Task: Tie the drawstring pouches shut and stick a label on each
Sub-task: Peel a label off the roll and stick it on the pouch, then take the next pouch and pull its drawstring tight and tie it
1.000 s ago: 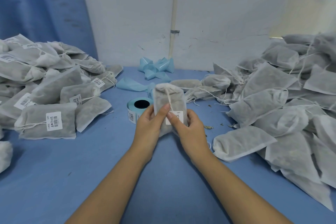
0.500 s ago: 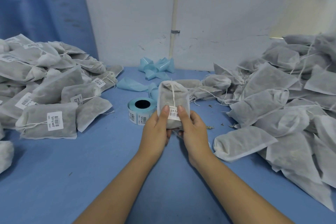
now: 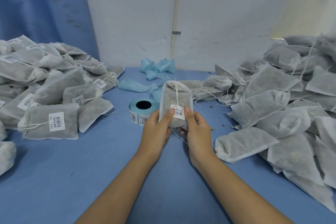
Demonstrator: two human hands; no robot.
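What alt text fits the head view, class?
The left hand and right hand hold a grey fabric drawstring pouch upright, thumbs on its white barcode label. Labelled pouches pile left, unlabelled pouches right, on the blue table; a blue label roll sits behind.

Place: small hand-packing station, workshop type. Evidence: worktable [image 3: 91, 178] under a blue covering, set into a corner; bare white wall [image 3: 227, 14], scuffed and cracked, with a clamped pipe [image 3: 175, 14] running up it; blue curtain [image 3: 36, 5] at the left. Stock: heap of labelled pouches [image 3: 54, 96] at the left, barcode stickers showing; larger heap of unlabelled pouches [image 3: 272, 105] at the right, strings trailing. Consumables: label roll [image 3: 142, 110] at table centre; spent blue backing strip [image 3: 156, 69] crumpled by the wall. Debris: dried plant scraps [image 3: 212, 128] on the covering. Work in hand: one pouch [image 3: 174, 100], tied and stickered, gripped upright by left hand [image 3: 156, 129] and right hand [image 3: 198, 131].
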